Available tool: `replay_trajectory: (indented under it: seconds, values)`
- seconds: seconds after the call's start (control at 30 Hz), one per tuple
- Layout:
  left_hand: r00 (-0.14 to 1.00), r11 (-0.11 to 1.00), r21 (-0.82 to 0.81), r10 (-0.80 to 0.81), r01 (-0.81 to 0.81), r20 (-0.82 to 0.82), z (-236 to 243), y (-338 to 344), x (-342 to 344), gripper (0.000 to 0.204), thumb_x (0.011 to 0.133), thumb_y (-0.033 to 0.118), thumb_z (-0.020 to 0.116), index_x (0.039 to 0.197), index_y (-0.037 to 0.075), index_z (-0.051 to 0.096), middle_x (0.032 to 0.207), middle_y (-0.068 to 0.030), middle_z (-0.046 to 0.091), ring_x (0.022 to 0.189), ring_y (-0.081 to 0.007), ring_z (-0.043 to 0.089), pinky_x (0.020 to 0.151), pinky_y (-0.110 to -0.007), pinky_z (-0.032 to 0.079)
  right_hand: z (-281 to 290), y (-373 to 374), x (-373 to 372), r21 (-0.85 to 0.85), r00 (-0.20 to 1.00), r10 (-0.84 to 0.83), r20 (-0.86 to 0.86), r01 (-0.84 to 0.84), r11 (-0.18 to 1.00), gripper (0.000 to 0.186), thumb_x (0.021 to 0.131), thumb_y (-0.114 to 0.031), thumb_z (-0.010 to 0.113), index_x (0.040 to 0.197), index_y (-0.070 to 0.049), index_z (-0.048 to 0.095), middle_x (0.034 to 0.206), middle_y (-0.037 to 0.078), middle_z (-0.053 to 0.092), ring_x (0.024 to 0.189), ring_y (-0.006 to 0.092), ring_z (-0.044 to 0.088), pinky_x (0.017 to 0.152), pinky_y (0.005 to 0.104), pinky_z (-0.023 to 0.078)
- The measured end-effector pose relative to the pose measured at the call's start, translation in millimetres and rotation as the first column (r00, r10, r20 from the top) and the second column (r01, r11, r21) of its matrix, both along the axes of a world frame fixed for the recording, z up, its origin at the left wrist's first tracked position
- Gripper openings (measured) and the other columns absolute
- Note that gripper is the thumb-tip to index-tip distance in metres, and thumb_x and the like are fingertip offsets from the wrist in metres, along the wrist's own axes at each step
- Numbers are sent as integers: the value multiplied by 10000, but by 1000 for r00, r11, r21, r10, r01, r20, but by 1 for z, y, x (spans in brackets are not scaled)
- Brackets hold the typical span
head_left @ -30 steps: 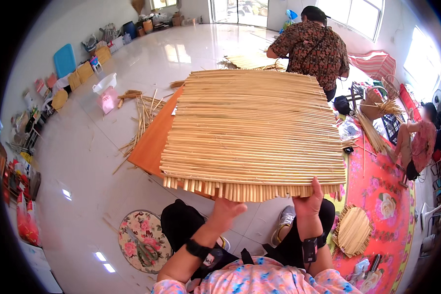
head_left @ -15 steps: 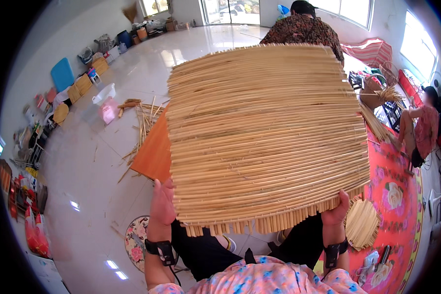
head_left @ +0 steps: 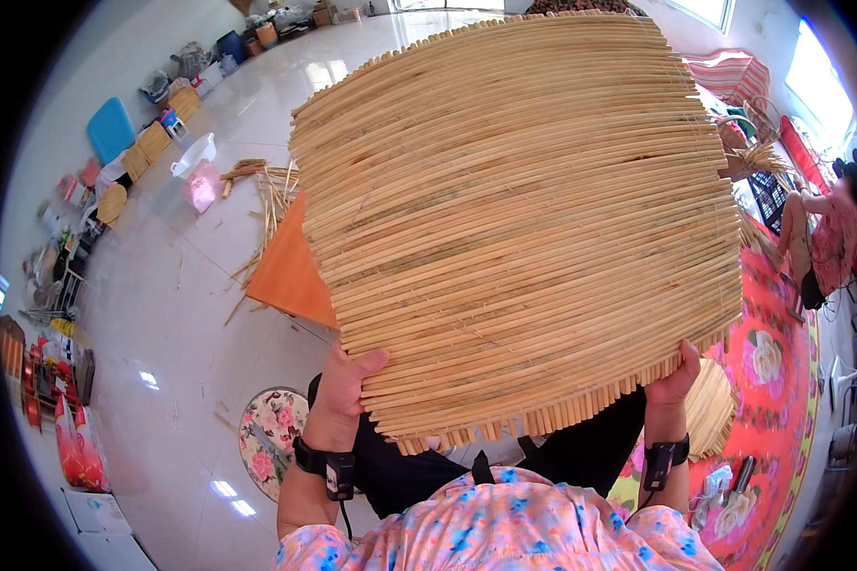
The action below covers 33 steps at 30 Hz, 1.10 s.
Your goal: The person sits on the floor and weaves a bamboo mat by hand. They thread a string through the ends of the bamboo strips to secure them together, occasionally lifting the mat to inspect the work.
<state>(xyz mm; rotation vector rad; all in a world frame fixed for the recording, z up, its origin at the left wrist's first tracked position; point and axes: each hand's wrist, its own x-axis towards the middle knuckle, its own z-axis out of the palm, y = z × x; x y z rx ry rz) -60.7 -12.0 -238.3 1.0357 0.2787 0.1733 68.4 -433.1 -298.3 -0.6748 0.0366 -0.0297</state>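
A large mat of straw-coloured stalks, laid side by side in rows, is held up in front of me and fills the middle of the view. My left hand grips its lower left corner, with the thumb on top and the other fingers hidden beneath. At the lower right edge my right hand is closed on the mat, its thumb showing at the rim. The near edge, a fringe of cut stalk ends, hangs above my lap. Behind the mat's left side an orange-brown board is partly covered.
Loose stalks lie on the floor beyond the board. A floral round stool stands by my left arm. On the red floral mat at right lies a round stalk piece. Another person sits at far right.
The mat has come closer and tilted to face me more, covering most of the person ahead. My left hand has shifted right, its thumb now over the mat. The view has tipped downward.
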Motion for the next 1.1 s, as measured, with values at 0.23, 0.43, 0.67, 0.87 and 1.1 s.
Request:
replay_trajectory:
  seconds: [0.23, 0.43, 0.67, 0.87, 1.1]
  values:
    - [998, 997, -33, -63, 63, 8, -15, 7, 1, 535, 802, 57, 671, 1277, 1, 432, 1196, -131, 571, 1034, -234, 603, 839, -350, 523, -15, -7, 12, 3, 998, -42, 55, 41, 999, 542, 786, -250, 545, 1263, -7, 463, 1207, 113, 567, 1115, 264, 539, 969, 408, 426]
    - [1000, 958, -287, 1, 5, 22, 4, 14, 11, 362, 924, 207, 560, 1215, 7, 483, 1117, -121, 605, 937, -161, 626, 766, -287, 527, -20, -16, 12, 27, 998, -36, 60, 34, 999, 549, 784, -263, 546, 1267, -14, 467, 1226, 112, 560, 1122, 264, 535, 980, 416, 419]
    - [982, 982, 47, 183, -185, 40, -3, -1, 16, 243, 945, 188, 528, 1107, 8, 546, 1013, -87, 637, 866, -132, 626, 730, -272, 527, -23, -14, 12, 25, 1000, -23, 9, 23, 999, 541, 796, -273, 541, 1264, -12, 466, 1217, 114, 560, 1118, 262, 536, 960, 412, 435]
    - [989, 989, 11, 148, -148, 23, 7, 0, 21, 254, 954, 194, 510, 1115, 0, 541, 1021, -85, 636, 902, -136, 621, 762, -271, 519, -25, -19, 15, 16, 1000, 1, 19, -2, 1000, 545, 799, -288, 530, 1263, -9, 464, 1216, 118, 560, 1121, 268, 533, 955, 412, 437]
    - [981, 965, 177, 185, -193, 60, -3, 11, 37, 264, 964, 223, 495, 1090, -1, 556, 1014, -70, 633, 884, -118, 608, 748, -259, 504, -32, -25, 15, -4, 997, -27, 65, 28, 1000, 550, 797, -295, 526, 1268, -18, 462, 1225, 111, 556, 1131, 261, 528, 951, 413, 438]
